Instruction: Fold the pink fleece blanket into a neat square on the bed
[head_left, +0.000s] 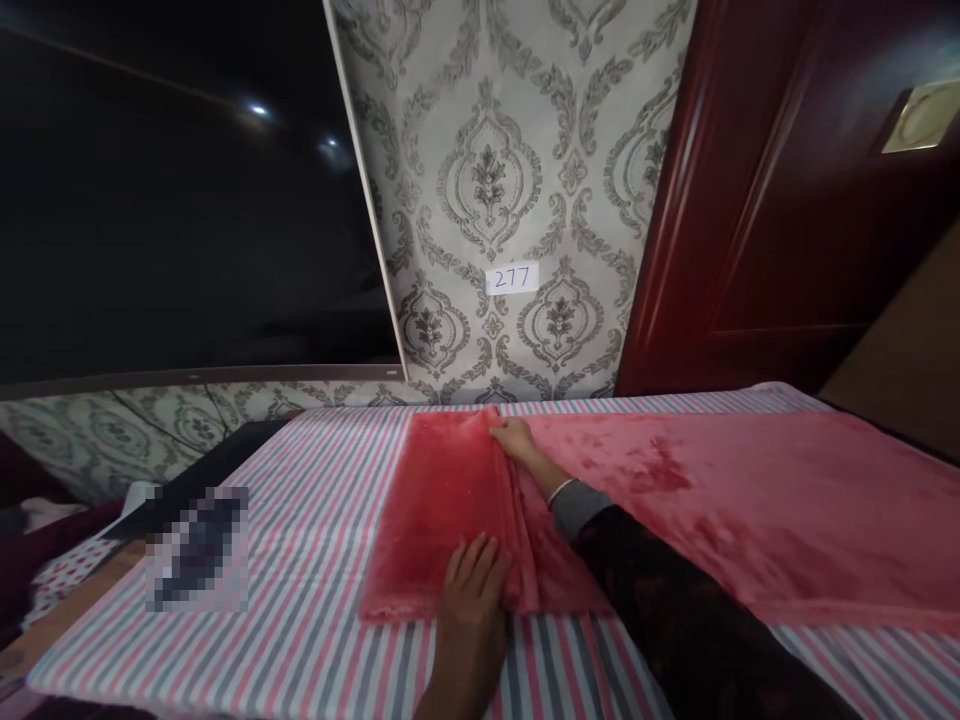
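A plush red blanket (450, 500) lies on a striped cloth, its left part folded into a layered rectangle and its right part spread flat. My left hand (476, 585) rests on the near right corner of the folded part, fingers stretched out over the fabric. At the far end of the fold, my right hand (514, 440) pinches the blanket's edge with fingers closed. The fold's layered edge runs between both hands. My right fingertips are partly hidden in the pile.
The striped pink, grey and white cloth (300, 540) covers the table. Behind it are a dark television screen (187, 200), a patterned wall (487, 120) with a paper label (512, 278) reading 277, and a dark red door (750, 200). A pixelated patch hides something at left.
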